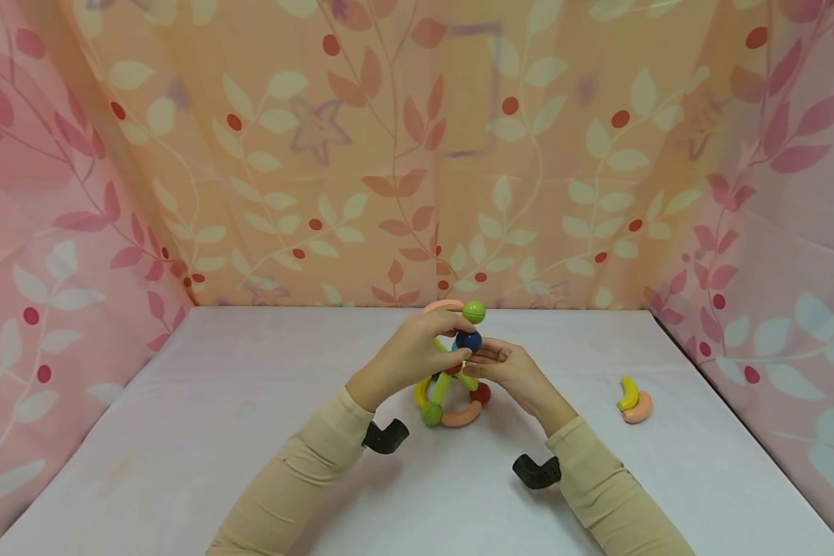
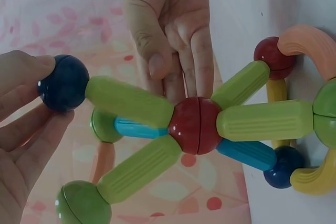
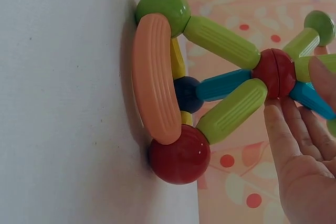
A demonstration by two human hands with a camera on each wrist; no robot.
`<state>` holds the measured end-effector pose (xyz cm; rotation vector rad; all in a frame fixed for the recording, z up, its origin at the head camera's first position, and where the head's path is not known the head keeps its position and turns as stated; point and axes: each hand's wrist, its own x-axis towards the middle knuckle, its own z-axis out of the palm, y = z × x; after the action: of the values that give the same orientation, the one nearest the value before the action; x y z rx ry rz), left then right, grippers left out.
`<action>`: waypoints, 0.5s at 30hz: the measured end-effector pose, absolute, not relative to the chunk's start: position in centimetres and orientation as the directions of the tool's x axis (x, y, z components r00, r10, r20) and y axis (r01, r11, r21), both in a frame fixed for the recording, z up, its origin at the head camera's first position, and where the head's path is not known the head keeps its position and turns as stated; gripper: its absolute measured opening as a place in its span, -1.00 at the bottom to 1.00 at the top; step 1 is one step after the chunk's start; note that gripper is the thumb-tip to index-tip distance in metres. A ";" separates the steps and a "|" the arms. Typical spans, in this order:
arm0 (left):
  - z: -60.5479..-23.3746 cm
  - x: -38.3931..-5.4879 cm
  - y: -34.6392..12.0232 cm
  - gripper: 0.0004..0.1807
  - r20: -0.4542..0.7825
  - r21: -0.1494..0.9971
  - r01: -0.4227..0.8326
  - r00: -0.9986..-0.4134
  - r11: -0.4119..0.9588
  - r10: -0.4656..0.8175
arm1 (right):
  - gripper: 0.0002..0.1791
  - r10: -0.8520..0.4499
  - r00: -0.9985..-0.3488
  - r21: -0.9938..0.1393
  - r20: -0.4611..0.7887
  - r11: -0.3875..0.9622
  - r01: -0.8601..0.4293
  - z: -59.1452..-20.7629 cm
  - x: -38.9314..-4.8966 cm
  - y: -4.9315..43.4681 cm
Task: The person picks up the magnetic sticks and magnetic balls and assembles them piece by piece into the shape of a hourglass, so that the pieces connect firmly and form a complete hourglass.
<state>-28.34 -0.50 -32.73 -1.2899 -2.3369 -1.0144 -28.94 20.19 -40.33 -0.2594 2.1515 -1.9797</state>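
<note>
A magnetic stick-and-ball toy structure (image 1: pixel 452 386) stands on the table. Its base ring has a coral curved stick (image 3: pixel 155 77), a lower green ball (image 3: pixel 164 11) and a lower red ball (image 3: pixel 179 153). Green and blue straight sticks meet at a central red ball (image 2: pixel 196 126). Between thumb and fingers, my left hand (image 1: pixel 417 351) pinches a dark blue ball (image 2: pixel 64 83) at the end of an upper green stick (image 2: pixel 128 100). My right hand (image 1: pixel 517 374) has its fingers extended, their tips right at the central red ball. An upper green ball (image 1: pixel 474 312) joins a coral curved stick on top.
Towards the right side of the table (image 1: pixel 181 432) lie a loose yellow curved stick (image 1: pixel 628 394) and a loose coral curved stick (image 1: pixel 638 408), side by side. Black wrist-worn pieces (image 1: pixel 385 437) show by both sleeves. A floral curtain (image 1: pixel 403 154) surrounds the table's back and sides.
</note>
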 end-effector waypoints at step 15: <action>-33.1 -29.0 -2.1 -0.48 0.585 0.614 0.668 -0.743 0.421 0.326 | -0.42 -0.250 -0.967 -0.992 -0.043 0.127 0.011 -40.2 -28.7 20.4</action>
<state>-28.96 -2.08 -33.13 -0.8498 -2.3034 -1.2486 -28.68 20.42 -40.24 -0.2376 2.1999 -1.9395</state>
